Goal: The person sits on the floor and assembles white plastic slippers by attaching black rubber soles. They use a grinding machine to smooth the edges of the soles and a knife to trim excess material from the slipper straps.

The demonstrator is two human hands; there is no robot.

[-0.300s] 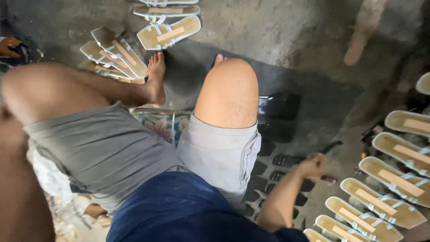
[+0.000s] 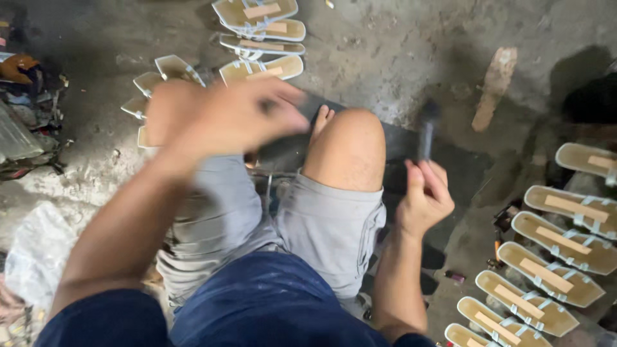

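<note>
The concrete floor [image 2: 398, 45] carries rows of beige sandals: one row [image 2: 553, 257] at the right, another cluster [image 2: 260, 38] ahead of the bare knee [image 2: 344, 151]. The left hand [image 2: 225, 119] is raised and blurred; whether its fingers are apart or together cannot be told. The right hand [image 2: 424, 199] has its fingers clamped on a dark hammer [image 2: 427, 132], upright beside the knee.

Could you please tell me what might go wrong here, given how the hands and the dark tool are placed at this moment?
The right hand holds a dark tool upright close to the bare knee; a slip could strike it. The left hand is blurred over the lap, so a fast swing might clip the bare toes. Sandals lie in a row beside the right elbow and could be knocked out of line.
</note>
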